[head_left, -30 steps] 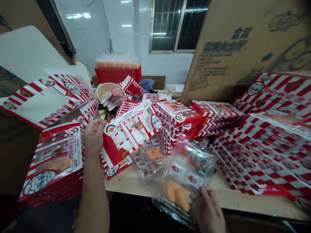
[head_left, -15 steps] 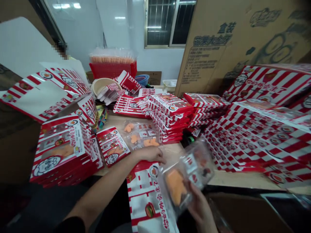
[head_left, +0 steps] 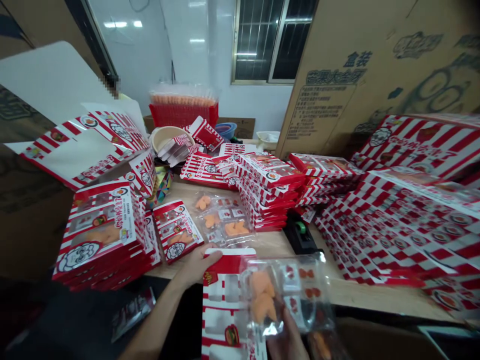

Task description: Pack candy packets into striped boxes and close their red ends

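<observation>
My left hand (head_left: 197, 265) grips the top left corner of a flat red-and-white striped carton (head_left: 228, 305), which hangs over the table's front edge. My right hand (head_left: 287, 342) holds a clear plastic tray of orange snacks (head_left: 285, 292) up in front of the carton, its fingers partly hidden behind the tray. Beyond my left hand lie a small printed box (head_left: 177, 230) and clear packets with orange pieces (head_left: 221, 217). A tall stack of windowed boxes (head_left: 98, 232) stands to the left.
Stacked boxes (head_left: 268, 190) and piles of flat cartons (head_left: 397, 240) fill the wooden table (head_left: 273, 245). A black tape dispenser (head_left: 300, 235) sits among them. Large cardboard sheets (head_left: 375, 75) rise behind, with a red basket (head_left: 183, 115), a bowl (head_left: 168, 137) and a person's shoulder (head_left: 125, 97) beyond.
My left hand has moved left to the carton's corner. The carton has shifted and turned slightly, and the tray now faces me more flatly. The tape dispenser shows more fully.
</observation>
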Demonstrator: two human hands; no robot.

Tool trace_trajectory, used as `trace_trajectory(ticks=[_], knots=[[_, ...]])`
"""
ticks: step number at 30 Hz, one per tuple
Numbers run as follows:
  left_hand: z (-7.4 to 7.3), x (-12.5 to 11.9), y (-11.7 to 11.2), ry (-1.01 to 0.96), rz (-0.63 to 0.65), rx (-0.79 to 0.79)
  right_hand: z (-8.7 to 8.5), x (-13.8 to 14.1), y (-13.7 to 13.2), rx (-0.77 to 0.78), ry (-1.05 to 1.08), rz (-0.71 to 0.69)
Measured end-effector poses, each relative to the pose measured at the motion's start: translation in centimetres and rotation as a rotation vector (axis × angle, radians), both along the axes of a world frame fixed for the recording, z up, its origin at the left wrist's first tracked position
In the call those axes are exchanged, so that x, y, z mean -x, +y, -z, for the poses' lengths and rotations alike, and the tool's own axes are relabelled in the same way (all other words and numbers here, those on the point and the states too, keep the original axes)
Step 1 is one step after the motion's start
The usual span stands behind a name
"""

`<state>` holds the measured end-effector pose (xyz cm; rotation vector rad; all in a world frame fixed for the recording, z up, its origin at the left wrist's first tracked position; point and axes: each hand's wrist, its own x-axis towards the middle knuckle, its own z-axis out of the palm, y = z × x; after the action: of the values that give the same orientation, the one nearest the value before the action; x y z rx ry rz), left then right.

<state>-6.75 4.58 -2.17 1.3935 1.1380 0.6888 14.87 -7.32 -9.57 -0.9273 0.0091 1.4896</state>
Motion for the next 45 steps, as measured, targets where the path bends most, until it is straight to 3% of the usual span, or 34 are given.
trace_trajectory(ticks=[2, 5, 8, 12, 17, 20, 23, 27, 29, 31, 33, 34, 36, 40, 43, 45], knots=[[-0.2, -1.0, -0.4, -0.036, -0.039, -0.004, -1.7, -1.1, 1.7, -0.034, -0.047, 0.137], [-1.3, -3.0, -0.1, -0.079, 0.039, 0.0, -5.1, -2.8, 5.2, -0.154, -0.154, 0.422], [-2.2, -4.8, 0.0, -0.113, 0.155, 0.015, -7.2, -3.4, 8.1, -0.205, -0.229, 0.44], [-2.3, -5.7, -0.4, -0.15, 0.184, 0.026, -7.3, -3.1, 8.5, -0.132, -0.244, 0.151], [-0.9, -5.1, -1.2, -0.18, -0.029, 0.019, -6.6, -4.6, 6.4, -0.162, -0.34, -0.162], [0.1, -5.1, -1.8, -0.175, -0.087, 0.018, -6.9, -6.1, 5.8, -0.196, -0.451, -0.321], [0.3, -5.4, -1.8, -0.148, -0.04, 0.007, -7.4, -6.9, 5.6, -0.206, -0.512, -0.46], [-0.8, -4.8, -0.7, -0.109, 0.133, 0.02, -8.1, -7.0, 6.3, -0.262, -0.588, -0.555], [-1.3, -4.4, -0.3, -0.089, 0.224, 0.053, -8.7, -7.0, 7.3, -0.313, -0.629, -0.411], [-1.5, -4.2, -0.3, -0.086, 0.279, 0.078, -9.6, -7.1, 8.8, -0.372, -0.698, -0.116], [-1.0, -4.5, -0.8, -0.101, 0.251, 0.071, -10.5, -7.4, 10.0, -0.414, -0.814, 0.134], [-0.5, -4.8, -1.2, -0.114, 0.197, 0.054, -11.0, -7.6, 10.5, -0.42, -0.882, 0.177], [0.7, -5.3, -2.1, -0.141, 0.03, 0.005, -11.5, -7.8, 10.8, -0.394, -1.0, 0.104], [3.0, -5.8, -3.8, -0.208, -0.258, -0.064, -10.4, -6.9, 9.6, -0.358, -1.05, -0.3], [3.5, -5.2, -4.2, -0.288, -0.326, -0.028, -8.3, -5.1, 7.7, -0.481, -0.888, -0.635], [3.5, -4.5, -4.5, -0.317, -0.298, 0.018, -7.1, -4.2, 6.5, -0.512, -0.739, -0.748]])
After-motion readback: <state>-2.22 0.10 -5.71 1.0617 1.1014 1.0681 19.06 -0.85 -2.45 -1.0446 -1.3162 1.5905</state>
